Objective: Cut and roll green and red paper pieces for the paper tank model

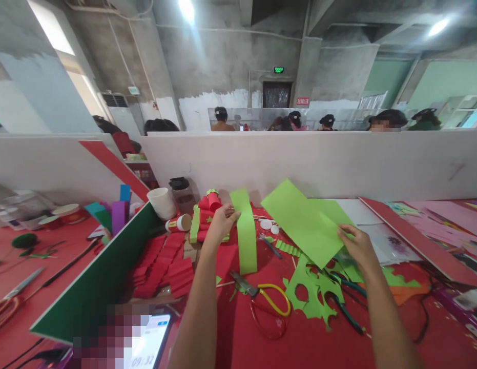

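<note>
Landmark: one pair of metal-bladed scissors with yellow and red handle loops (267,310), lying on the red counter (303,346), blades pointed away and to the left.

Item one: a long, narrow strip of bright green paper (246,230), held just beyond the scissors' blades, its long axis running from near to far. Left hand (225,220): grip pinched on the strip's left edge, toward the far end.

Item two: a broad sheet of bright green paper (299,220), beyond the scissors and to their right, tilted, its long axis slanting from far left to near right. Right hand (355,243): grip pinched on the sheet's right edge. More green paper (334,210) showed behind it; whether a separate piece or a fold could not be told.

Relation: strip to the left, sheet to the right, apart, the sheet's far-left end turned toward the strip; each hand nearest its own piece.

Surroundings: a green paper offcut with rounded holes (312,283), right of the scissors; pleated red paper pieces (161,261), to their left.

Edges: a dark green upright board (96,271), well left of the scissors; a red slanting panel (403,241), well right; a white partition (299,159), well beyond. Room: plain red surface on the scissors' near side, between the forearms.
</note>
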The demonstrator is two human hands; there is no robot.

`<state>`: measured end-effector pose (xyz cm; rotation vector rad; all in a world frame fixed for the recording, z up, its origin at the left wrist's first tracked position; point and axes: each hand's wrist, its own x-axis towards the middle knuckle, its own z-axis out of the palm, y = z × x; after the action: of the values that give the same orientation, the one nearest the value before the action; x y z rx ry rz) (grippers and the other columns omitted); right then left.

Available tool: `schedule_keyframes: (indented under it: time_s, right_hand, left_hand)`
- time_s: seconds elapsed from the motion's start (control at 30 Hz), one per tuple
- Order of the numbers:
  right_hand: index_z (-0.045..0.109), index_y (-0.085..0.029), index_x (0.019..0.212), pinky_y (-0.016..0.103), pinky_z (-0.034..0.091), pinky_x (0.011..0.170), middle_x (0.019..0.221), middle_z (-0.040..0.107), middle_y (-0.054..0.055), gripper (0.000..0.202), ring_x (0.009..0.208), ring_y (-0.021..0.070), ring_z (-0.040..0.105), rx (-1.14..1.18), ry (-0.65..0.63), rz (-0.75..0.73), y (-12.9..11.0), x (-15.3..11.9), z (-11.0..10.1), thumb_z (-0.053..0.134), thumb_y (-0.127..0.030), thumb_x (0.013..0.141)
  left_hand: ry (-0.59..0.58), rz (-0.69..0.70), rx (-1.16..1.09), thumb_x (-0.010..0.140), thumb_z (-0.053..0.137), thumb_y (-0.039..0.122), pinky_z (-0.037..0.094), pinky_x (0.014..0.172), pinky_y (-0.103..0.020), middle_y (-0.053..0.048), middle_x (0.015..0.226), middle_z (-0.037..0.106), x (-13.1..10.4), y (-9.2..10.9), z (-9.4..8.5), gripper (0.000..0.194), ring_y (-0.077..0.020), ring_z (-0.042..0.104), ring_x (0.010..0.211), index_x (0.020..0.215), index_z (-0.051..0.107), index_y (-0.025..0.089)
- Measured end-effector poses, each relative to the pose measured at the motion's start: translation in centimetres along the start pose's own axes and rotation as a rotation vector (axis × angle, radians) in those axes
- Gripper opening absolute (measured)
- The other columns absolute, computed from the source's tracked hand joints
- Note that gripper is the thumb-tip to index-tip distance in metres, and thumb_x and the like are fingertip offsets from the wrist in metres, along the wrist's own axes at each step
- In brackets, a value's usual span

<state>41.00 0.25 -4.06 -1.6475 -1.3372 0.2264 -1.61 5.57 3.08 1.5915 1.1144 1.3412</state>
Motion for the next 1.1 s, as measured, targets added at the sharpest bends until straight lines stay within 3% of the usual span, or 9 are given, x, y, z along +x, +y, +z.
schedule_keyframes:
  time_s: [0.1, 0.17, 0.37, 0.47, 0.57, 0.7, 0.8, 0.93, 1.1]
  right_hand:
    - [0.071, -0.014, 0.099, 0.041, 0.049, 0.085, 0.097, 0.072, 0.013, 0.044, 0.095, 0.0305, 0.065, 0.035, 0.069, 0.04, 1.6, 0.2, -0.4, 0.059, -0.049, 0.076]
    - [0.07, -0.014, 0.099, 0.041, 0.048, 0.086, 0.098, 0.072, 0.013, 0.043, 0.096, 0.0297, 0.065, 0.074, 0.098, 0.062, 1.5, 0.1, -0.2, 0.058, -0.048, 0.076]
    - [0.068, -0.015, 0.101, 0.043, 0.046, 0.09, 0.103, 0.069, 0.012, 0.043, 0.098, 0.0281, 0.062, 0.185, 0.141, 0.065, -1.2, -0.3, 1.2, 0.062, -0.049, 0.076]
    - [0.067, -0.016, 0.103, 0.043, 0.046, 0.089, 0.105, 0.068, 0.012, 0.043, 0.098, 0.0274, 0.061, 0.265, 0.14, 0.048, -2.4, -0.5, 2.2, 0.065, -0.048, 0.075]
    - [0.065, -0.017, 0.105, 0.042, 0.047, 0.087, 0.103, 0.067, 0.01, 0.042, 0.098, 0.0268, 0.06, 0.352, 0.164, 0.004, -4.1, -1.1, 3.5, 0.066, -0.047, 0.075]
    - [0.062, -0.018, 0.111, 0.037, 0.049, 0.082, 0.105, 0.065, 0.01, 0.041, 0.098, 0.0251, 0.06, 0.422, 0.148, -0.064, -7.3, -2.8, 5.3, 0.065, -0.044, 0.079]
    - [0.058, -0.02, 0.116, 0.037, 0.051, 0.082, 0.105, 0.065, 0.01, 0.041, 0.098, 0.0243, 0.061, 0.495, 0.098, -0.113, -9.5, -4.1, 6.4, 0.064, -0.041, 0.082]
    - [0.059, -0.023, 0.119, 0.036, 0.054, 0.078, 0.109, 0.065, 0.009, 0.042, 0.093, 0.0234, 0.063, 0.551, -0.134, -0.162, -11.2, -5.4, 6.7, 0.065, -0.039, 0.081]
    - [0.061, -0.027, 0.127, 0.038, 0.056, 0.077, 0.099, 0.07, 0.005, 0.049, 0.087, 0.0242, 0.066, 0.485, -0.527, -0.232, -12.3, -6.3, 5.3, 0.068, -0.034, 0.079]
  left_hand:
    - [-0.068, -0.035, -0.068, 0.077, 0.064, 0.042, 0.049, 0.064, -0.028, -0.002, 0.077, 0.064, 0.1, -0.3, 0.1, 0.035, -0.0172, 0.061, 0.07, 0.1, 0.057, 0.016]
    - [-0.107, -0.045, 0.023, 0.079, 0.061, 0.038, 0.049, 0.066, -0.029, -0.005, 0.083, 0.067, 0.2, -0.7, 0.2, 0.035, -0.0189, 0.063, 0.074, 0.105, 0.057, 0.015]
    - [-0.097, -0.116, 0.872, 0.084, 0.051, 0.016, 0.046, 0.076, -0.035, -0.014, 0.097, 0.07, -0.1, -1.8, 1.6, 0.028, -0.0285, 0.066, 0.093, 0.111, 0.056, 0.017]
    - [-0.124, -0.142, 1.023, 0.087, 0.046, 0.015, 0.046, 0.076, -0.036, -0.016, 0.099, 0.071, -0.4, -1.9, 2.6, 0.032, -0.0309, 0.067, 0.096, 0.118, 0.053, 0.015]
    - [-0.128, -0.081, 0.914, 0.091, 0.049, 0.025, 0.047, 0.078, -0.035, -0.015, 0.103, 0.07, -0.7, -1.3, 3.4, 0.03, -0.0294, 0.067, 0.097, 0.119, 0.054, 0.016]
    - [-0.268, -0.057, 0.404, 0.093, 0.045, 0.048, 0.052, 0.072, -0.033, -0.012, 0.1, 0.071, -1.3, 0.6, 4.9, 0.042, -0.0233, 0.069, 0.081, 0.121, 0.054, 0.017]
    - [-0.319, -0.025, 0.109, 0.09, 0.052, 0.049, 0.055, 0.074, -0.036, -0.01, 0.097, 0.07, -1.7, 1.9, 6.3, 0.052, -0.023, 0.069, 0.08, 0.128, 0.049, 0.015]
    - [-0.224, 0.06, -0.073, 0.086, 0.059, 0.037, 0.054, 0.087, -0.038, -0.012, 0.115, 0.066, -2.1, 2.4, 7.1, 0.056, -0.0234, 0.066, 0.099, 0.135, 0.042, 0.017]
    - [-0.181, 0.017, -0.132, 0.087, 0.059, 0.035, 0.056, 0.084, -0.038, -0.014, 0.119, 0.066, -4.0, 1.8, 6.2, 0.069, -0.024, 0.067, 0.1, 0.147, 0.027, 0.021]
